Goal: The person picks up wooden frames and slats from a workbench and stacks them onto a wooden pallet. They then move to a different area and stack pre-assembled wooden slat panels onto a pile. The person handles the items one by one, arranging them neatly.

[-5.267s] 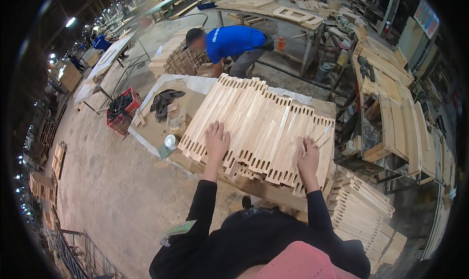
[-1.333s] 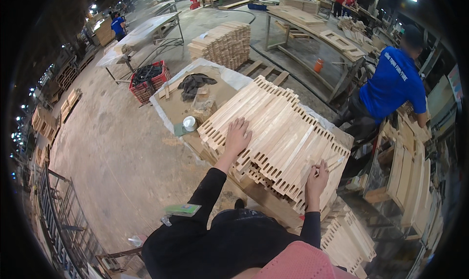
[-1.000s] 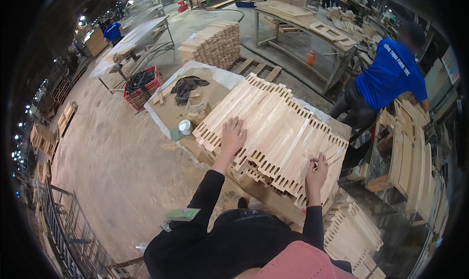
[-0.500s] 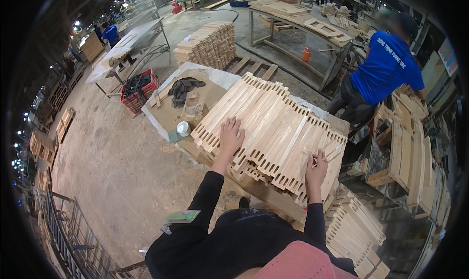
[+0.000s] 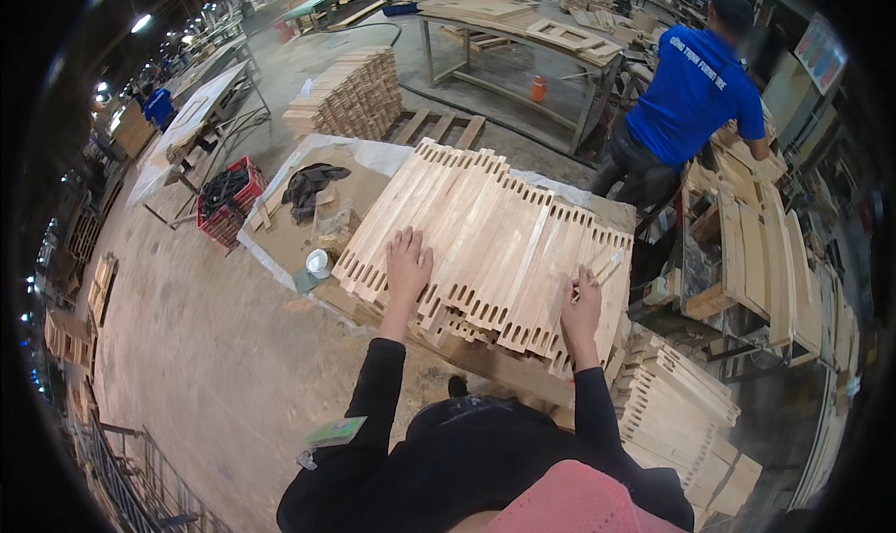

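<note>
A broad layer of pale wooden slats [image 5: 485, 225] lies side by side on a stack in front of me, with oblong slots along their near and far ends. My left hand [image 5: 409, 267] rests on the left part of the layer, palm down, fingers stretched and slightly apart. Over the right part, my right hand [image 5: 581, 307] has its fingers curled in a pinch. What it pinches is too small to make out. Beside its fingertips, a thin pale strip [image 5: 611, 265] shows over the slats.
Left of the stack are a white tub [image 5: 319, 263], a dark cloth [image 5: 311, 190] and a red crate [image 5: 231, 203]. More slotted slats [image 5: 677, 412] are piled low at right. A co-worker in blue [image 5: 695, 94] stands beyond, near a wood-laden bench [image 5: 747, 244].
The whole scene has shifted left in the view. Both hands keep about the same places on the slats, the left flat and the right pinched.
</note>
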### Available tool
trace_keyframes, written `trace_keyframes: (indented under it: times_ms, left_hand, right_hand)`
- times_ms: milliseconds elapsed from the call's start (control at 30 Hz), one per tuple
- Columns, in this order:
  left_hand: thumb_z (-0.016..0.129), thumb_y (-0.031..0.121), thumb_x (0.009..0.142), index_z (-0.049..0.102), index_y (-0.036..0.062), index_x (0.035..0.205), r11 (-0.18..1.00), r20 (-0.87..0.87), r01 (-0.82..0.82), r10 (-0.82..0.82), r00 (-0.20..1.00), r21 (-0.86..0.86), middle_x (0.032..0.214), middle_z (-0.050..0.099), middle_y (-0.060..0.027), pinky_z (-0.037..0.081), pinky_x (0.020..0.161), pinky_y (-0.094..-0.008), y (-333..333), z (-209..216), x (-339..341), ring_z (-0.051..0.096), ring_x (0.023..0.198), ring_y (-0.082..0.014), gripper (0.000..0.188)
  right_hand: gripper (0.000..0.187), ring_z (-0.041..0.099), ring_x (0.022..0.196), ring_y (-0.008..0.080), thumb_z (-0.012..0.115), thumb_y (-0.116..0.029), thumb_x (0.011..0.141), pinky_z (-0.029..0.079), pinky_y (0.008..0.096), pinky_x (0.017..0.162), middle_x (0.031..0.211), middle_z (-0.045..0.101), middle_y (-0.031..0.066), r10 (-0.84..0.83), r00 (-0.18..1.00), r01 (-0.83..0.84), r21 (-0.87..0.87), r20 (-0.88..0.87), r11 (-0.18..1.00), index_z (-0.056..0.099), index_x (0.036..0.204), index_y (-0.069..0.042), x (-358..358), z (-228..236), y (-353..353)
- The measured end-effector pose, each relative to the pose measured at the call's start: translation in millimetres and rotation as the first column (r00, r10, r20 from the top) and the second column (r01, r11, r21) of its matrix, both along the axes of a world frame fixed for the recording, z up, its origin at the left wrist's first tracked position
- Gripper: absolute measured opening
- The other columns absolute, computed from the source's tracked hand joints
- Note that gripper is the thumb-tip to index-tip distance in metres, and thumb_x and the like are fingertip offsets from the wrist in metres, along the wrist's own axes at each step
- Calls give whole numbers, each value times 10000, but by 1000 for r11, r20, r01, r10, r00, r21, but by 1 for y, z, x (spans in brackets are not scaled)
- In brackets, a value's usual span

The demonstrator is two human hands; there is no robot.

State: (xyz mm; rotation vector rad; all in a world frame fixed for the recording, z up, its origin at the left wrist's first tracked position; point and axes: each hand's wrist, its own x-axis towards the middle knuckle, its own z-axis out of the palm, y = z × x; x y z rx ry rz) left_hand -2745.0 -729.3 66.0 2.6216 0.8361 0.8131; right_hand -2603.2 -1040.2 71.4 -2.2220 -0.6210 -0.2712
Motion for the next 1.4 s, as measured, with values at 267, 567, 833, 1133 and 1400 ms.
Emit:
trace_keyframes:
  times_ms: [267, 567, 833, 1133, 1400]
  left_hand:
    - [556, 288, 892, 573, 30, 1274, 1000, 10, 23, -23, 1000, 18, 1381, 506, -183, 236, 1134, -498, -1, 1, 2, 395, 1326, -375, 462]
    - [551, 291, 900, 563, 27, 1290, 1000, 6, 21, -21, 1000, 13, 1388, 499, -190, 231, 1137, -494, 1, 1, -1, 380, 1338, -382, 471]
    - [541, 298, 909, 543, 22, 1313, 1000, -30, 22, -22, 999, -21, 1410, 475, -199, 212, 1144, -493, -1, 4, -1, 354, 1356, -398, 489]
    - [548, 300, 899, 569, 31, 1283, 999, -15, 2, -2, 1000, 40, 1393, 495, -187, 233, 1135, -503, 0, 1, -1, 388, 1334, -372, 469]
    - [554, 288, 899, 574, 28, 1272, 999, 18, 21, -22, 1000, 27, 1385, 500, -186, 241, 1128, -504, 0, 0, -1, 385, 1333, -377, 455]
  right_hand:
    - [403, 473, 1255, 376, 548, -124, 916, 328, 473, 1073, 953, 627, 189, 1, 1000, -1, 16, 15, 1000, 520, 1263, 79, 1, 1, -2]
    - [411, 480, 1245, 369, 541, -131, 913, 308, 480, 1100, 1019, 627, 160, -3, 1000, 3, 10, -10, 1000, 517, 1269, 71, 0, 0, 0]
    - [419, 489, 1237, 365, 541, -139, 918, 314, 479, 1093, 932, 615, 143, -5, 1000, 5, 15, 12, 1000, 511, 1279, 71, -1, 2, 0]
    - [438, 469, 1266, 372, 541, -146, 925, 294, 485, 1108, 914, 617, 156, -5, 1000, 5, 4, 1, 1000, 495, 1297, 79, 0, 1, 0]
    - [428, 488, 1232, 374, 549, -130, 918, 306, 467, 1099, 963, 637, 157, -10, 1000, 10, 16, -17, 1000, 503, 1291, 74, -2, 1, 0]
